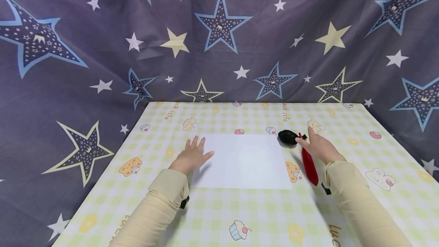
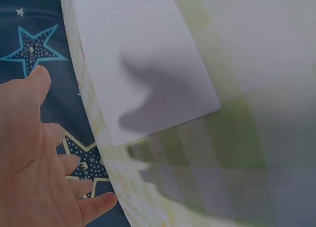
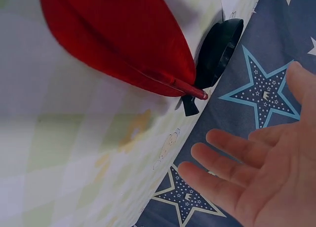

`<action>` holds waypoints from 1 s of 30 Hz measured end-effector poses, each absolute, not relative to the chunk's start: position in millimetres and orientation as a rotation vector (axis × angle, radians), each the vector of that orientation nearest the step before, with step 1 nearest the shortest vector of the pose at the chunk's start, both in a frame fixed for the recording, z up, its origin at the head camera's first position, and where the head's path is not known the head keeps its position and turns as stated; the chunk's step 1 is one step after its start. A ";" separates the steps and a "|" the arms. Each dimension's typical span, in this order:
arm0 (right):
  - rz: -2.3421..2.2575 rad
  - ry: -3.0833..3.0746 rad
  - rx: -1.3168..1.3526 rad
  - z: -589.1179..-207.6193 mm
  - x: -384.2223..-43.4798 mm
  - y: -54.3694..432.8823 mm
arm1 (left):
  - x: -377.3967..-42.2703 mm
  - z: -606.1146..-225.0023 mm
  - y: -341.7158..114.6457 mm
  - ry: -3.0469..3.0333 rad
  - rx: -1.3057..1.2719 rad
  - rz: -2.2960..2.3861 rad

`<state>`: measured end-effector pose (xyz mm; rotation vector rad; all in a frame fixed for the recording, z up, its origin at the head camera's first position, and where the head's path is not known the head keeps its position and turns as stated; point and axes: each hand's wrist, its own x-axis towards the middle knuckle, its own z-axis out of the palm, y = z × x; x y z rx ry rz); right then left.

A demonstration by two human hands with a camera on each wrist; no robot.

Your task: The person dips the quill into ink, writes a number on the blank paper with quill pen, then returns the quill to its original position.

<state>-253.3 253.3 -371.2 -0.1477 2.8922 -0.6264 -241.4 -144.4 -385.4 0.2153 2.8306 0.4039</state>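
Note:
A white sheet of paper lies on the table. Over its left edge reaches my left hand, fingers spread, holding nothing; its shadow falls on the sheet in the left wrist view. Near the paper's far right corner sits a rounded black dish with a short black tab. A red feather extends from beside the dish toward me, its thin shaft end close to the tab in the right wrist view. My right hand hovers just right of the feather, fingers loosely extended and nothing in them.
A checked tablecloth with printed cakes and bears covers the table. Behind and beside the table hangs a dark curtain patterned with stars. The table's far edge meets this curtain.

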 end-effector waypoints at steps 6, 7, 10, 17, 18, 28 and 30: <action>-0.620 2.887 -0.148 -374.2 -254.6 254.9 | -241.4 -391.8 -141.8 2.844 0.210 0.404; -0.615 2.884 -0.144 -374.8 -255.1 255.2 | -241.8 -393.3 -141.5 2.847 0.213 0.398; -0.606 2.870 -0.125 -376.7 -255.9 255.3 | -242.6 -397.5 -140.7 2.848 0.230 0.396; -0.590 2.833 -0.085 -381.9 -257.6 256.3 | -239.4 -399.0 -138.1 2.830 0.239 0.394; -0.582 2.831 -0.083 -382.6 -257.6 256.7 | -238.5 -399.0 -137.7 2.829 0.237 0.398; -0.523 2.815 -0.101 -387.0 -258.3 257.6 | -234.8 -398.8 -134.4 2.785 0.284 0.398; -0.513 2.812 -0.093 -387.0 -259.2 257.4 | -233.6 -397.9 -134.1 2.779 0.318 0.398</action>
